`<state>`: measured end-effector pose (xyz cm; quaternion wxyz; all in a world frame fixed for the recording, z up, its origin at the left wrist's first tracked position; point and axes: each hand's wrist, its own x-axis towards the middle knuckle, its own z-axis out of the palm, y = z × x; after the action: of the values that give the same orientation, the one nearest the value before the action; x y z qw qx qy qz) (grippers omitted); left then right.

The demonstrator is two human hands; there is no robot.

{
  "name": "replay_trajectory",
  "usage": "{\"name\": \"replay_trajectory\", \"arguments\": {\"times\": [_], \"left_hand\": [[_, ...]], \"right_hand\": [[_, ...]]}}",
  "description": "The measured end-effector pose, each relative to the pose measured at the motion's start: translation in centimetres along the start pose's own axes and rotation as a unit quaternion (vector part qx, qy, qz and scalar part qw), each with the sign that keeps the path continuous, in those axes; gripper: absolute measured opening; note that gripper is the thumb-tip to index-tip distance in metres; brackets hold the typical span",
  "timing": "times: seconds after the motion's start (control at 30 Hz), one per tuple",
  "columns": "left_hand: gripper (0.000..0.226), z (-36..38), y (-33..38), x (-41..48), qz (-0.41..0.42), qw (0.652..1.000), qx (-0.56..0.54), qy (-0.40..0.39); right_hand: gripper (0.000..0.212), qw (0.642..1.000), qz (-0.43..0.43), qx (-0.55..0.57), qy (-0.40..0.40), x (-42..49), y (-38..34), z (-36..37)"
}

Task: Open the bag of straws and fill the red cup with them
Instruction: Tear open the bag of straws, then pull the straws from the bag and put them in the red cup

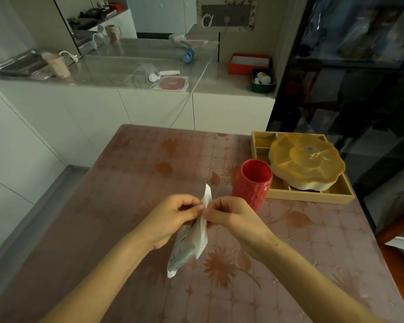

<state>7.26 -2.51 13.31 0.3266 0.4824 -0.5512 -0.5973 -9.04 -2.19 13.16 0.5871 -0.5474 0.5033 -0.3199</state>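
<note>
Single head-worn wide-angle view, looking forward and down from the bench's (pixel 149 159) near edge toward its far edge. Close range: both forearms enter from the bottom, hands mid-frame. Far counter (pixel 126 66) and dark cabinet (pixel 348 89) fill the top; edges bow with lens distortion.

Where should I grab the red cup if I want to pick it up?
Hold the red cup around the middle of its wavy side, coming from the left or near side. It stands upright with its mouth open on top, and the wooden tray sits close behind and to its right, so fingers likely fit best there.
</note>
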Motion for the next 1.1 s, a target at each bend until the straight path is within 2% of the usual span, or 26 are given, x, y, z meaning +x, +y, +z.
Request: {"name": "replay_trajectory", "arguments": {"times": [0.07,0.2,0.3,0.37,0.53,0.6,0.7,0.8,0.87,0.9,0.97,1.03,1.07,1.1], "left_hand": [[0.022,0.0,0.2,0.2,-0.004,1.000,0.004,0.004],[0.020,0.6,0.2,0.4,-0.020,0.999,0.030,0.022],[0.024,1.5,0.3,0.5,-0.009,0.994,0.095,0.053],[0.030,1.8,0.4,0.5,-0.001,0.993,0.101,0.054],[0.031,2.2,1.4,0.7,0.016,0.992,0.106,0.074],[0.027,2.2,1.9,0.7,0.028,0.986,0.132,0.096],[0.022,1.7,2.8,0.1,0.033,0.983,0.149,0.098],[0.018,1.0,3.9,-0.9,0.081,0.952,0.276,0.108],[0.018,1.1,4.5,-1.7,0.108,0.920,0.357,0.116],[0.018,1.5,4.7,-1.9,0.116,0.910,0.381,0.116],[0.016,2.3,4.7,-2.2,0.131,0.902,0.397,0.107],[0.011,2.4,4.6,-2.2,0.151,0.910,0.375,0.089],[0.017,2.2,4.5,-2.1,0.148,0.921,0.354,0.069],[0.036,2.0,4.1,-2.2,0.131,0.935,0.327,0.040]], "right_hand": [[0.018,0.999,-0.003,-0.048,0.010,0.1,-0.5,0.0],[0.029,0.969,-0.018,-0.246,0.009,0.1,-1.6,0.0],[0.025,0.948,-0.028,-0.317,-0.004,0.1,-2.2,-0.3],[0.022,0.936,-0.040,-0.349,0.008,-0.1,-2.5,-0.6],[0.037,0.924,-0.082,-0.366,0.071,-0.8,-3.0,-0.7],[0.034,0.921,-0.086,-0.363,0.112,-0.7,-3.0,-1.3],[0.026,0.918,-0.074,-0.368,0.127,-1.0,-3.1,-2.3],[0.040,0.877,-0.102,-0.439,0.165,-1.9,-3.4,-3.0],[0.029,0.842,-0.107,-0.497,0.183,-2.4,-3.3,-3.4],[0.024,0.837,-0.106,-0.504,0.184,-2.6,-3.1,-3.6],[0.022,0.852,-0.105,-0.484,0.168,-2.9,-3.0,-3.7],[0.028,0.874,-0.129,-0.449,0.134,-3.2,-3.2,-3.6],[0.029,0.879,-0.149,-0.438,0.113,-3.3,-3.3,-3.5],[0.027,0.880,-0.165,-0.436,0.092,-3.4,-3.5,-3.4]]}}
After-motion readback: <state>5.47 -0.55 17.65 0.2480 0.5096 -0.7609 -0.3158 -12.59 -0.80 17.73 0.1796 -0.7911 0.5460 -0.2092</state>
